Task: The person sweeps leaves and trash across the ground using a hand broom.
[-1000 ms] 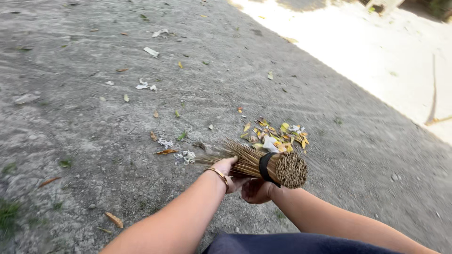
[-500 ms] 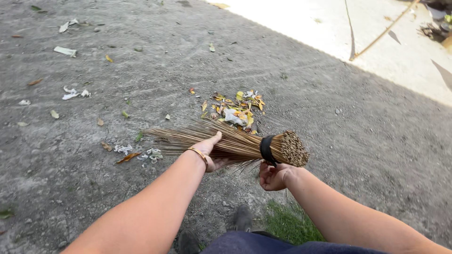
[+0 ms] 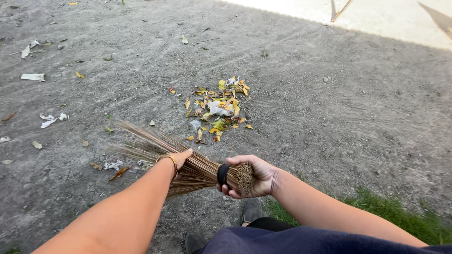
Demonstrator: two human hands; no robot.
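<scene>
A stick broom (image 3: pixel 188 164) of thin brown ribs, bound with a black band near its butt end, lies across my front with its bristles fanning to the left over the ground. My right hand (image 3: pixel 256 176) is closed around the bound butt end. My left hand (image 3: pixel 176 157), with a gold bangle on the wrist, rests on the ribs further along and presses them from above. A small pile of yellow and orange leaves with a crumpled white scrap (image 3: pixel 217 107) lies on the grey ground beyond the broom.
Loose leaves and white paper scraps (image 3: pixel 49 120) are scattered at the left on the gritty ground. A grass strip (image 3: pixel 391 209) runs at the lower right. A sunlit pale patch (image 3: pixel 376 16) lies at the top right. My shoes (image 3: pixel 252 211) show below the broom.
The broom has dropped lower and nearer to me, its bristles now on the ground at the left. My right hand went from under the butt end to gripping it. The view shifted right.
</scene>
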